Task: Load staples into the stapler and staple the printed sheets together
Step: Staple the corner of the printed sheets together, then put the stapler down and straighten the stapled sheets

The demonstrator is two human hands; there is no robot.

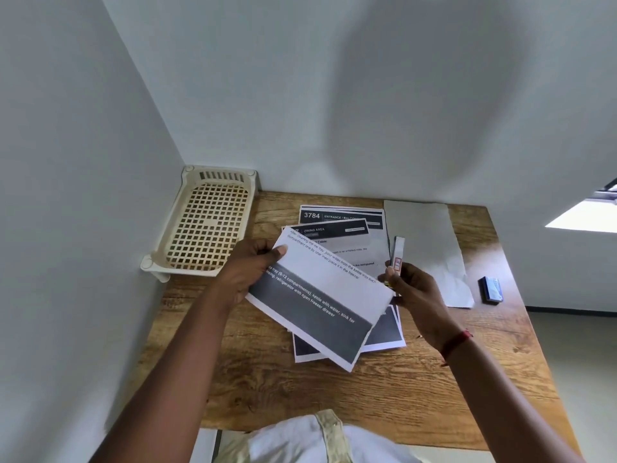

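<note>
Misalignment threatens: the left hand pinches one printed sheet above the other sheets fanned on the table, so corners may bind crooked. The right hand grips the white stapler upright just beside it, possibly unloaded, with the blue box well apart at the right.

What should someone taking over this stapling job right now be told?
Left grip holds one printed sheet by its edge, lifted over the table.
Right grip holds the small white stapler upright.
More printed sheets lie loose on the table; a small blue box, probably staples, lies at the right.
Done: nothing visibly stapled; whether the stapler is loaded cannot be told.
Left: stack the sheets and staple them.
</note>
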